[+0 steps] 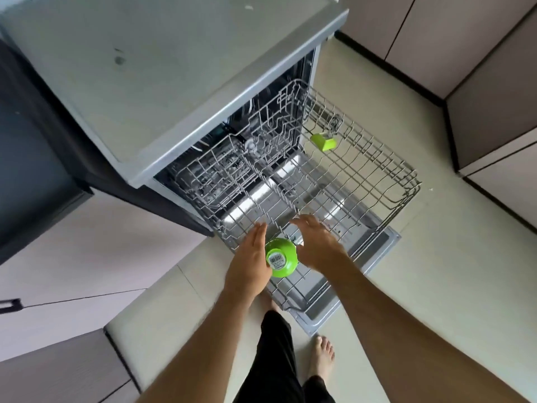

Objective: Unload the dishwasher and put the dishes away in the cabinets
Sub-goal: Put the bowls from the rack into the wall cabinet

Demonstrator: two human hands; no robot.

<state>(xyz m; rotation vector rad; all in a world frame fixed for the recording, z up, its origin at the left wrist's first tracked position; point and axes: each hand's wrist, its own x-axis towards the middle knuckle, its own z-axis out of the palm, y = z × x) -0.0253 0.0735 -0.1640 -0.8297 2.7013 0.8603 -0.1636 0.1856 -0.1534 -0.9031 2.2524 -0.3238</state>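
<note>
head view: grey counter [151, 82] fills upper left, dishwasher [293, 91] open beneath it. lower rack [386, 181] pulled out over dropped door [377, 245]. my left hand [250, 264] and right hand [318, 247] flank green bowl [281, 257], upside down at rack's near edge, barcode sticker up. both grips apart, fingers straight; left palm against bowl, right just beside it. green cup [324, 141] lies at rack's far side.

Home kitchen: open dishwasher [290, 175] with pulled-out wire rack [363, 181] under grey countertop [162, 71], flat-front cabinets [465, 48], tiled floor [436, 257].
</note>
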